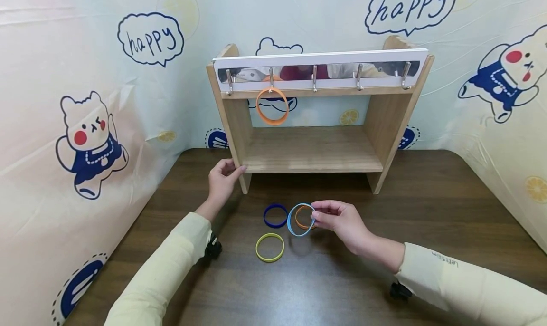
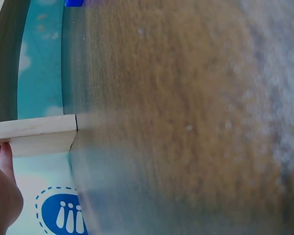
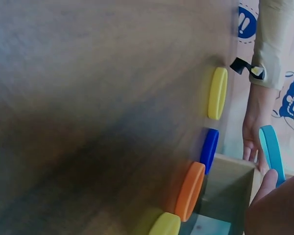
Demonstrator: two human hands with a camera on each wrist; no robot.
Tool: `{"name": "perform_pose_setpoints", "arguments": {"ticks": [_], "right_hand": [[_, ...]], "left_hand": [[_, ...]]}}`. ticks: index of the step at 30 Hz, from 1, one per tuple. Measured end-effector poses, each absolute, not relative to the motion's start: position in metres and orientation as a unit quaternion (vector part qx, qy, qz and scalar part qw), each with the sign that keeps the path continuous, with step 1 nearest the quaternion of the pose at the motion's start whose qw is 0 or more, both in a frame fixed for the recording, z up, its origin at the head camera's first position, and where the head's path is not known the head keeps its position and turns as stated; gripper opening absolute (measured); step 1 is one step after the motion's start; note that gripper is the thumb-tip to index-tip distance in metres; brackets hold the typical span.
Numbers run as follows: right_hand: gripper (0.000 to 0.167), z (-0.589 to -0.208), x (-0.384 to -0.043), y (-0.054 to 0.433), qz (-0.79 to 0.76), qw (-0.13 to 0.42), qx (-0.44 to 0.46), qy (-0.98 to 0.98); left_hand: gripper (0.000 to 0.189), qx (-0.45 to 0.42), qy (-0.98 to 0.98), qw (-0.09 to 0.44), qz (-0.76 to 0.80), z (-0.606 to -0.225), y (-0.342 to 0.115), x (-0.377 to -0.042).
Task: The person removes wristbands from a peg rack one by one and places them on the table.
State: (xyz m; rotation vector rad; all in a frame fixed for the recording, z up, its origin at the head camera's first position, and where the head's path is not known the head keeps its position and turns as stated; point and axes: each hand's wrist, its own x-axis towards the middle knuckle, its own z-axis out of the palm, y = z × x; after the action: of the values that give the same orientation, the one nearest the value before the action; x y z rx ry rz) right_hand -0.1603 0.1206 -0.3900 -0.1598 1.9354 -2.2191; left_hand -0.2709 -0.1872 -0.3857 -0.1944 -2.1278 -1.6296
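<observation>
Head: lt-blue ring (image 1: 289,220) part-hides orange ring (image 1: 297,217); navy ring (image 1: 275,226) adj.

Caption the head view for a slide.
Right hand holds a light-blue ring above the table; left hand grips the shelf, where an orange ring hangs from a hook.

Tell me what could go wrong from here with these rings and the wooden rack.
1. The right hand pinches the light blue ring only at its edge, so it might slip and fall.
2. The hanging orange ring dangles from a single hook; a careless bump could knock it off.
3. The left hand holds one side of the wooden rack; an uneven push might shift it.
</observation>
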Motion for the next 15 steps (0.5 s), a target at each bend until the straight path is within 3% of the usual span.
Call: {"name": "perform_pose_setpoints", "arguments": {"ticks": [15], "right_hand": [[0.035,-0.405,-0.147,0.128,-0.756,0.131,-0.045,0.639]], "left_hand": [[0.028,-0.067,-0.776,0.227,-0.585,-0.386,-0.187,-0.271]]}}
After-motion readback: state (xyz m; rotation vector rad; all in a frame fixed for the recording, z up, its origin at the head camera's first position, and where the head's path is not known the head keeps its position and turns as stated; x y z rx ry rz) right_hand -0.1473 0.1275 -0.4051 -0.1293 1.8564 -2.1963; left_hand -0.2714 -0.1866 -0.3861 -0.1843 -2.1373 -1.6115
